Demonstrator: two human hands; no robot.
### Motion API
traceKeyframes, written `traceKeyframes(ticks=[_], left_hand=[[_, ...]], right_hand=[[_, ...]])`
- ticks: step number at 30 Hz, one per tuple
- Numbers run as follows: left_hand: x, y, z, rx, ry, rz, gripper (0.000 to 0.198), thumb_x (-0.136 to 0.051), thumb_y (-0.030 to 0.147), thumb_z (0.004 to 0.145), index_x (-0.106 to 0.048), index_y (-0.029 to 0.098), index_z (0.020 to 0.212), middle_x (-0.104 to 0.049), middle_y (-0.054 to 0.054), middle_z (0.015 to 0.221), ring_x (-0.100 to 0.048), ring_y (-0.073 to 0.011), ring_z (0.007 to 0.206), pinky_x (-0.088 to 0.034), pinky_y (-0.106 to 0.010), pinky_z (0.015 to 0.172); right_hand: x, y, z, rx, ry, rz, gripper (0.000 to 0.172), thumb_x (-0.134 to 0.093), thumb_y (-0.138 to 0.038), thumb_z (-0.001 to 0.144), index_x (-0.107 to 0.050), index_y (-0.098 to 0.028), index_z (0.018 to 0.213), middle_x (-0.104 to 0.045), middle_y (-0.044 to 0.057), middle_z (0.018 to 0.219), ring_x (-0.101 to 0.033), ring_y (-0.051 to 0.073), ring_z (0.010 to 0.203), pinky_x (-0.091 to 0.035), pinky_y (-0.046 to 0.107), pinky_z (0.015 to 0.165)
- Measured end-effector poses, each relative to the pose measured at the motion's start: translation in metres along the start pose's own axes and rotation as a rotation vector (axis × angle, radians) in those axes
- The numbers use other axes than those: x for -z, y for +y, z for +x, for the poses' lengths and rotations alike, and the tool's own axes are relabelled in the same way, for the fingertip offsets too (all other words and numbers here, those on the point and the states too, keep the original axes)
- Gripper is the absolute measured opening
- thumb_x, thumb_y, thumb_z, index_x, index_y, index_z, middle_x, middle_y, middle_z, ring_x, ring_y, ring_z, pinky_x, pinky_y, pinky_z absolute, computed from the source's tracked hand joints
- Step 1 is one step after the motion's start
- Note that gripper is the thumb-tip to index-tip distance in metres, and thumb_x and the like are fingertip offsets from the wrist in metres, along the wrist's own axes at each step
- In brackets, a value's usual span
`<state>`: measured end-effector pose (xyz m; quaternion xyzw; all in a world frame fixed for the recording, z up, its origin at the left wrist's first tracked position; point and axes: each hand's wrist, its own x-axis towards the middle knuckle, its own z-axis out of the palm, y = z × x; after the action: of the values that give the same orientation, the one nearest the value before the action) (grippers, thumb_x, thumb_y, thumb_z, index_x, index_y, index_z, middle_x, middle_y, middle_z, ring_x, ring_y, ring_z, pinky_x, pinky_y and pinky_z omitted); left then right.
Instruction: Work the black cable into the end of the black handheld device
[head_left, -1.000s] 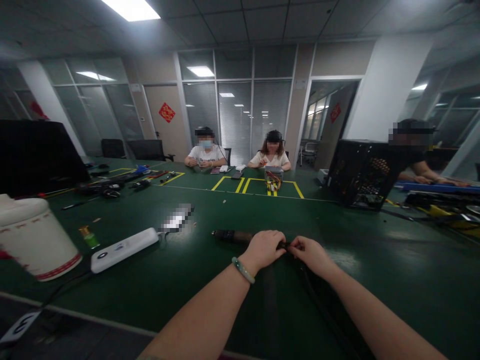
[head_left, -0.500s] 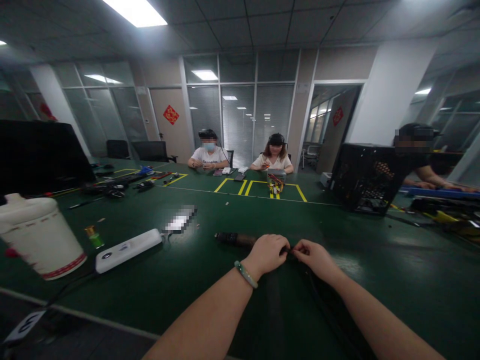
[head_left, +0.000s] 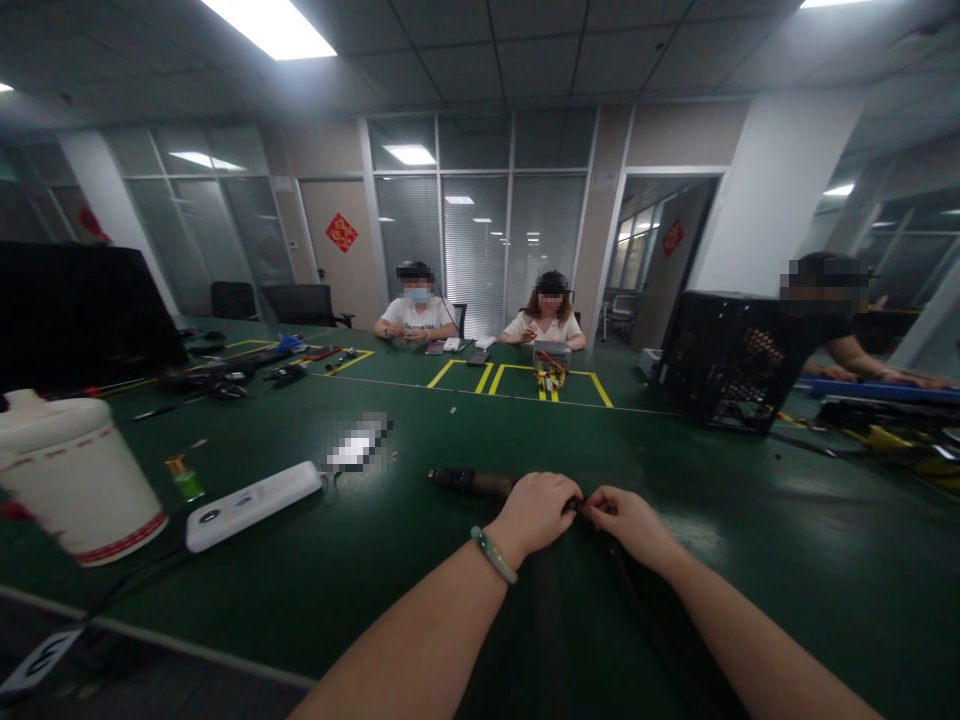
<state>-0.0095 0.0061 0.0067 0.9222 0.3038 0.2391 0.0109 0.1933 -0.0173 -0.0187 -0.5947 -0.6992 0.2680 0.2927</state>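
On the table (head_left: 300,585), right of the strip (head_left: 259,503), the dark tool (head_left: 472,483) is gripped by the left hand (head_left: 546,510), its end pinched by the right hand (head_left: 628,522). It seems stiff, fairly light, perhaps slick; best held round its middle.

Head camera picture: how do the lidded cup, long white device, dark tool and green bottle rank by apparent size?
Largest to smallest:
Lidded cup, nearness perhaps helping
Long white device
Dark tool (visible part; left hand covers some)
Green bottle
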Motion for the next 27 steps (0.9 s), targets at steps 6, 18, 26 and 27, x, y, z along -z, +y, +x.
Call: traceKeyframes(ticks=[6, 18, 26, 27], left_hand=[[-0.0003, 0.0004, 0.0011, 0.004, 0.008, -0.002, 0.01, -0.058, 0.027, 0.087, -0.06, 0.02, 0.094, -0.063, -0.001, 0.096, -0.058, -0.0174, 0.091, -0.042, -0.031, 0.081], [0.0007, 0.0031, 0.0017, 0.007, -0.033, 0.071, 0.006, -0.055, 0.024, 0.088, -0.057, 0.02, 0.092, -0.061, -0.001, 0.095, -0.057, -0.0174, 0.091, -0.041, -0.031, 0.081], [0.0049, 0.0043, 0.0016, -0.012, -0.021, 0.068, 0.009, -0.055, 0.023, 0.088, -0.055, 0.021, 0.097, -0.06, -0.001, 0.1, -0.056, -0.0175, 0.093, -0.042, -0.031, 0.081], [0.0052, 0.0044, 0.0014, -0.015, -0.021, 0.071, 0.008, -0.055, 0.022, 0.088, -0.055, 0.021, 0.095, -0.06, -0.001, 0.099, -0.056, -0.0174, 0.092, -0.042, -0.031, 0.081]], right_hand=[[0.0003, 0.002, 0.0015, 0.001, -0.011, 0.005, 0.022, -0.058, -0.04, 0.082, -0.065, -0.019, 0.083, -0.068, 0.001, 0.069, -0.062, 0.016, 0.064, -0.041, 0.024, 0.057], [0.0005, -0.0036, 0.001, -0.012, 0.003, -0.001, 0.024, -0.058, -0.04, 0.081, -0.066, -0.018, 0.081, -0.067, 0.001, 0.066, -0.059, 0.015, 0.06, -0.038, 0.023, 0.054], [0.0005, -0.0023, 0.0003, -0.022, -0.003, 0.028, 0.025, -0.057, -0.042, 0.082, -0.065, -0.018, 0.081, -0.067, 0.001, 0.066, -0.06, 0.015, 0.061, -0.039, 0.023, 0.055], [0.0005, -0.0019, 0.0004, -0.022, -0.003, 0.029, 0.025, -0.057, -0.042, 0.082, -0.065, -0.018, 0.081, -0.067, 0.001, 0.066, -0.06, 0.015, 0.061, -0.039, 0.023, 0.054]])
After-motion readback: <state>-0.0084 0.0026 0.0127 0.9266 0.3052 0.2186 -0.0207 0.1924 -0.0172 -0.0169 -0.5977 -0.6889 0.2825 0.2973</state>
